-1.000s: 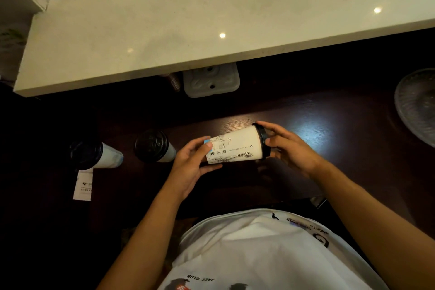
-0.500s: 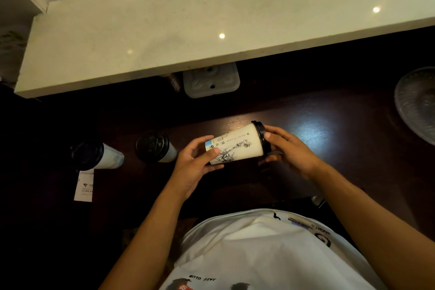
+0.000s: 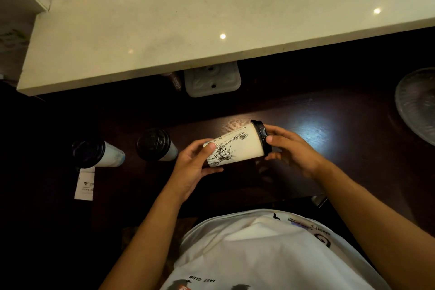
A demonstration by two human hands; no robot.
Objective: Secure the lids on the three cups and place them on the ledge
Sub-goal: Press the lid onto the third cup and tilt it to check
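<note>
A white paper cup (image 3: 237,146) with a Statue of Liberty drawing lies sideways in the air above the dark table. My left hand (image 3: 193,167) grips its base end. My right hand (image 3: 289,148) curls around its black lid (image 3: 261,138), thumb pressed on the rim. Two more white cups stand on the table to the left, each under a black lid: one (image 3: 156,145) near my left hand, one (image 3: 94,154) farther left with a paper tag (image 3: 84,183) hanging from it. The pale stone ledge (image 3: 188,30) runs across the top.
A white moulded tray (image 3: 211,80) sits under the ledge's front edge, beside a small dark object (image 3: 175,80). A clear glass plate (image 3: 416,103) lies at the right edge. The dark wooden table (image 3: 329,129) spreads beneath my hands.
The cup has turned in my hands, bringing the statue drawing to face up, and its lid end has tilted slightly higher. My right fingers have shifted around the lid.
</note>
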